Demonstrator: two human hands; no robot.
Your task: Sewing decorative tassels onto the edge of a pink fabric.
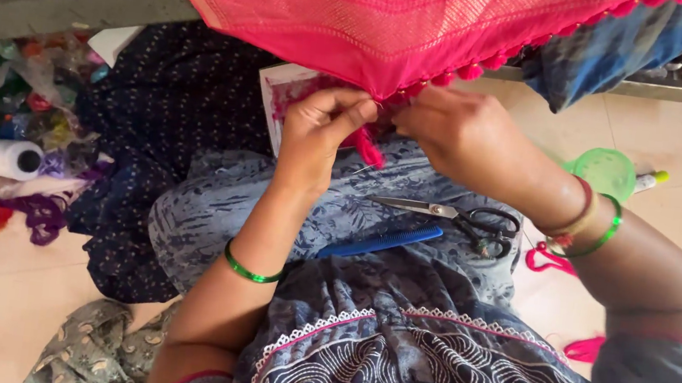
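Both hands pinch one pink cloth's tasselled edge.
Left hand (323, 125) and right hand (459, 132) grip pink cloth (378, 16); I count one scissors (462, 221), one blue comb (378, 241) near.

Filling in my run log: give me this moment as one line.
left hand: pinching pink tassel | right hand: at pink cloth edge | lap: scissors, blue comb

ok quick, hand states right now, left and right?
Left hand: closed, pinching a pink tassel at the edge of the pink cloth.
Right hand: fingers curled at the same edge; grip cannot be told.
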